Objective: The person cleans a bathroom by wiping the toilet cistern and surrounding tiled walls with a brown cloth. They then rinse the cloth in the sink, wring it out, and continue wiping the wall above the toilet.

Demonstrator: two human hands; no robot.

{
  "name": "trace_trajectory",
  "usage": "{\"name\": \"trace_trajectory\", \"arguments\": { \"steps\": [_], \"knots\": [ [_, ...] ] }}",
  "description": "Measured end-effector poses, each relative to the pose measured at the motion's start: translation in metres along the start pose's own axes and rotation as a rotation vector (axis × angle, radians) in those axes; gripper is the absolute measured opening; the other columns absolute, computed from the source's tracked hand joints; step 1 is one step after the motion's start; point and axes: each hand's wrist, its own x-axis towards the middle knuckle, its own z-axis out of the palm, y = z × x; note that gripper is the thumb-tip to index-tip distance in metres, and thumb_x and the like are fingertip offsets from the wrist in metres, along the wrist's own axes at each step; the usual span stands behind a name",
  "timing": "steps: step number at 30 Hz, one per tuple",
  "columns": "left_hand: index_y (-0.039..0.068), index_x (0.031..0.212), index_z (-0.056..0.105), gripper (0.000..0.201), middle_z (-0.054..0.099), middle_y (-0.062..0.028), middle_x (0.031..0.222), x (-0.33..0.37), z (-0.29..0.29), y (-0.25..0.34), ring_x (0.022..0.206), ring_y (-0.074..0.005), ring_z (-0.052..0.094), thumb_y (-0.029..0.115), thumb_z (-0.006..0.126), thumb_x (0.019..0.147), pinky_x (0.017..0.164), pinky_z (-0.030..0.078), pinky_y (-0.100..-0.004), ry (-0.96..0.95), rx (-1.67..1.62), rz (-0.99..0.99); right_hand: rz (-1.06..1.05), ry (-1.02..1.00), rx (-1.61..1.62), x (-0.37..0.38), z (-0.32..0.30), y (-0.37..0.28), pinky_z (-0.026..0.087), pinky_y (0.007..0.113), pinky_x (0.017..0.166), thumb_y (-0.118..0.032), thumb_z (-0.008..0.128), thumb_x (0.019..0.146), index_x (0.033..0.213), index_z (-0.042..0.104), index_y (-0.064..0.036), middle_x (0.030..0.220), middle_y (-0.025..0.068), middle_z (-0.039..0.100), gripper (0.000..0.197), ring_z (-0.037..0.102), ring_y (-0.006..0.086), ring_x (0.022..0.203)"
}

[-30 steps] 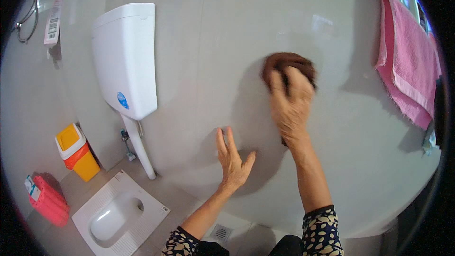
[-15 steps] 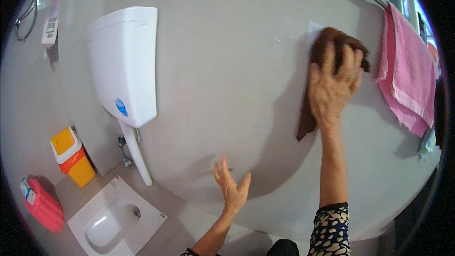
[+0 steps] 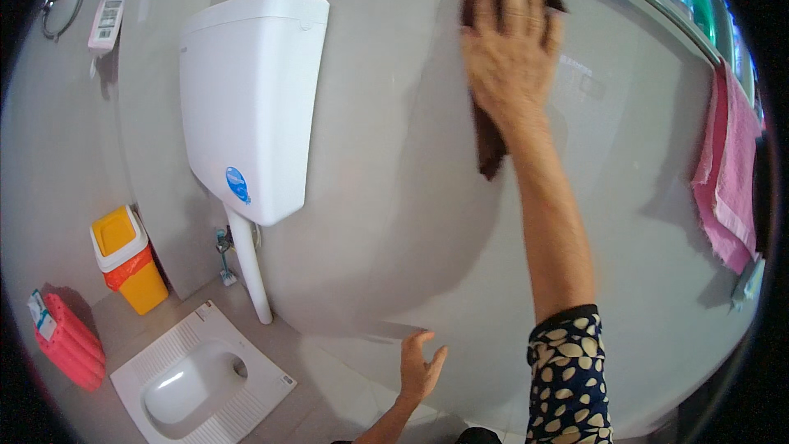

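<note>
My right hand (image 3: 514,66) presses a brown cloth (image 3: 491,146) against the grey wall (image 3: 370,164), high up and right of the white flush tank (image 3: 246,99). Its fingers lie over the bunched top of the cloth, and a long end hangs below the palm. Low in the middle, my left hand (image 3: 421,372) is held in front of the wall with nothing in it. Its thumb and fingers are apart and slightly bent.
A pink towel (image 3: 727,168) hangs from a metal rail (image 3: 653,12) at right, near several bottles (image 3: 699,0). At lower left are a squat toilet (image 3: 246,407), a yellow bin (image 3: 146,286) and a red ribbed object (image 3: 72,347). A white pipe (image 3: 249,271) runs below the tank.
My right hand has moved up and left along the wall with the brown cloth. My left hand sits lower and a little further right. The whole view has shifted slightly.
</note>
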Motion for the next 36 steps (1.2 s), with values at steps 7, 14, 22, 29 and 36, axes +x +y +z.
{"name": "trace_trajectory", "arguments": {
  "steps": [7, 14, 22, 29, 36],
  "knots": [
    [0.003, 0.122, 0.045, 0.052, 0.042, -0.0213, 0.125, 0.020, -0.021, -0.021, 0.122, -0.0350, 0.038, 0.020, 0.068, 0.079, 0.099, 0.035, -0.0438, 0.224, 0.169, 0.127, -0.295, -0.016, 0.252, -0.019, 0.024, -0.090, 0.020, 0.045, 0.111, -0.028, 0.058, 0.080, 0.121, 0.055, -0.0096, 0.131, 0.0069, 0.040, 0.045, 0.034, 0.0238, 0.129],
    [0.004, 0.137, 0.029, 0.073, 0.024, -0.0223, 0.143, 0.025, -0.019, -0.038, 0.131, -0.0348, 0.030, 0.022, 0.070, 0.080, 0.105, 0.031, -0.0413, 0.156, 0.033, 0.135, -0.285, -0.105, 0.311, -0.073, -0.004, -0.083, 0.021, 0.045, 0.111, -0.025, 0.061, 0.076, 0.120, 0.057, -0.0115, 0.132, 0.0053, 0.040, 0.046, 0.034, 0.0191, 0.128],
    [0.000, 0.144, 0.012, 0.088, 0.012, -0.0276, 0.147, 0.028, -0.030, -0.038, 0.138, -0.0378, 0.012, 0.032, 0.067, 0.083, 0.109, 0.023, -0.0454, -0.064, -0.089, 0.060, -0.611, -0.589, 0.282, -0.202, -0.049, -0.081, 0.019, 0.043, 0.112, -0.031, 0.055, 0.084, 0.128, 0.053, -0.0136, 0.135, 0.0040, 0.039, 0.048, 0.035, 0.0209, 0.127],
    [-0.002, 0.144, 0.005, 0.097, 0.001, -0.0257, 0.150, 0.027, -0.033, -0.021, 0.140, -0.0385, 0.003, 0.029, 0.071, 0.080, 0.111, 0.013, -0.0479, -0.107, 0.063, 0.057, -0.418, -0.204, 0.314, -0.129, -0.006, -0.137, 0.027, 0.044, 0.104, -0.032, 0.067, 0.073, 0.119, 0.056, -0.0140, 0.130, 0.0045, 0.041, 0.051, 0.035, 0.0248, 0.125],
    [0.006, 0.145, 0.017, 0.086, 0.012, -0.0235, 0.148, 0.027, -0.039, -0.024, 0.136, -0.0376, 0.019, 0.034, 0.069, 0.082, 0.106, 0.029, -0.0475, -0.075, 0.072, 0.083, -0.335, -0.169, 0.299, -0.100, 0.024, -0.161, 0.027, 0.040, 0.098, -0.025, 0.061, 0.078, 0.119, 0.059, -0.0112, 0.137, 0.0055, 0.035, 0.043, 0.029, 0.0260, 0.128]
  ]
}}
